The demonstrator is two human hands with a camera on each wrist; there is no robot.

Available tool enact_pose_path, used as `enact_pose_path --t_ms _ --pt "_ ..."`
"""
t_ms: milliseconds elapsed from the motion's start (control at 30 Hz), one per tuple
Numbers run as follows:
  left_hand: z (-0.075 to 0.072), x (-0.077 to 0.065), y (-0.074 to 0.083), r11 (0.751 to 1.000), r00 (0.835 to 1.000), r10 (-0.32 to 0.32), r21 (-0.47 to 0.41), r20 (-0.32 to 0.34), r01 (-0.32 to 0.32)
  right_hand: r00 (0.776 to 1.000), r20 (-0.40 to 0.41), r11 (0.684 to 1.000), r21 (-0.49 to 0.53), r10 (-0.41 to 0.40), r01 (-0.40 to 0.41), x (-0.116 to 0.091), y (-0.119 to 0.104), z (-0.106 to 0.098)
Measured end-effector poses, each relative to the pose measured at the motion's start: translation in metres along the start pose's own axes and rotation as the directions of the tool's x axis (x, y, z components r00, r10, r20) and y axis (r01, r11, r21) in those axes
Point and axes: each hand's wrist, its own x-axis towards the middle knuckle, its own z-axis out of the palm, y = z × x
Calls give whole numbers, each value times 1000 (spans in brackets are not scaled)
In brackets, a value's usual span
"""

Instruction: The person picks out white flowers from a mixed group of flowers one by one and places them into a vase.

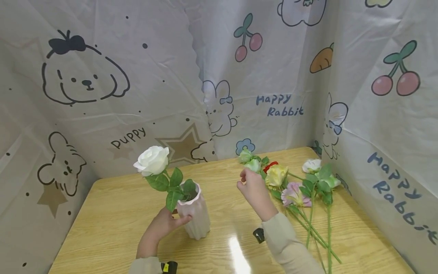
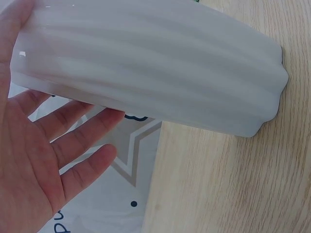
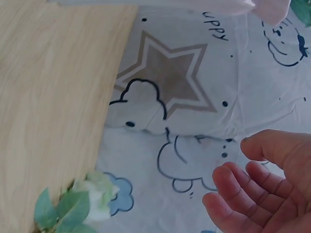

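A pale pinkish-white fluted vase (image 1: 197,219) stands on the wooden table, holding a single white rose (image 1: 153,161) that leans left over the rim. My left hand (image 1: 166,225) grips the vase near its top, thumb on the near side and fingers at the far side. In the left wrist view, those fingers (image 2: 80,131) touch the vase wall (image 2: 160,63). Raised near the flower pile, my right hand (image 1: 254,192) has loosely bent fingers with nothing between them. Close beyond it lie pale green roses (image 1: 253,165) and a yellow flower (image 1: 276,176).
More loose stems lie at the table's right: a mauve flower (image 1: 295,195), a white rose (image 1: 311,166) and a partly covered red flower (image 1: 271,166). Printed cloth (image 1: 164,68) hangs behind and beside the table. A small black object (image 1: 259,235) is by the right sleeve.
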Motion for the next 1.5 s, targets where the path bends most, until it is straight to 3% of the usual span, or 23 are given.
enact_pose_path --t_ms 233,567,767,1000,1133,1233,1500 --pt "1 0 0 1000 1000 -8 4 -3 8 995 28 995 -8 97 -97 -6 34 -8" --pt "1 0 0 1000 1000 1 -5 1 -1 983 -13 981 -61 183 -184 -17 80 -25" --pt "1 0 -1 1000 1000 7 -11 3 -7 963 5 957 -112 270 -268 -27 105 -37" --pt "1 0 0 1000 1000 19 -20 -1 -19 959 5 953 -113 285 -282 -43 140 -43" --pt "1 0 0 999 999 33 -21 -5 -33 943 27 932 -169 331 -322 -53 158 -46" --pt "1 1 -1 999 999 47 -18 -9 -47 945 26 921 -235 325 -311 -61 169 -45" --pt "1 1 -2 1000 1000 0 -18 -8 0 938 60 917 -242 342 -318 -71 194 -39"
